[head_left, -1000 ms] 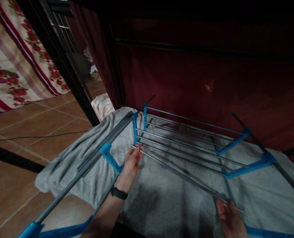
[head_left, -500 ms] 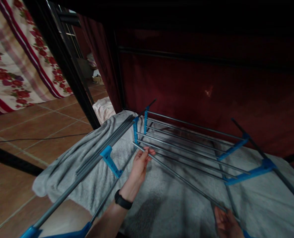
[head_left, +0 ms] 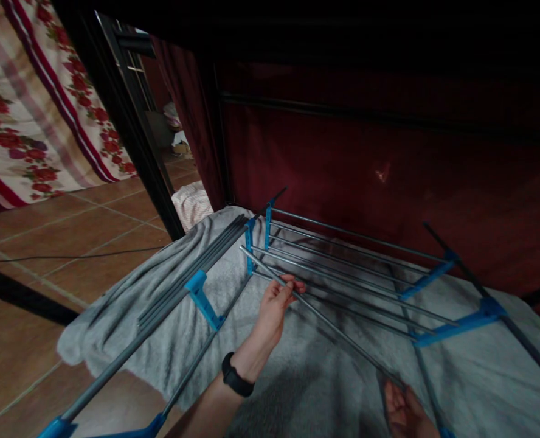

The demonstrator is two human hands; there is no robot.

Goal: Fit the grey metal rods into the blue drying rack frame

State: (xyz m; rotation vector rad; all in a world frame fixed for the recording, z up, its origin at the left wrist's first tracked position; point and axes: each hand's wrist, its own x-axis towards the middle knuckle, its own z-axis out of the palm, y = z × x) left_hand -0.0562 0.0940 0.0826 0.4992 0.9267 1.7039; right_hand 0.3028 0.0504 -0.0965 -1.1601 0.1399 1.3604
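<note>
A clothes-drying rack (head_left: 452,324) with grey metal rods and blue plastic brackets lies flat on a grey towel (head_left: 128,316). My left hand (head_left: 276,304), with a black band on its wrist, is closed round a loose grey rod (head_left: 325,322) near the rod's left end. The rod runs slantwise down to my right hand (head_left: 404,413) at the bottom edge, whose fingers curl around its other end. The rod's left tip stands free beside the blue bracket (head_left: 249,240) at the rack's left side.
The towel lies on a brown tiled floor (head_left: 46,243). A dark red fabric wall (head_left: 388,164) stands right behind the rack. At the left hang a black frame post (head_left: 128,134) and a flowered cloth (head_left: 24,109). A pale bundle (head_left: 190,204) lies by the post.
My left hand has slid right along the rod and lifted it clear of the row of rods. The rod's left end now points free. My right hand has sunk toward the bottom edge.
</note>
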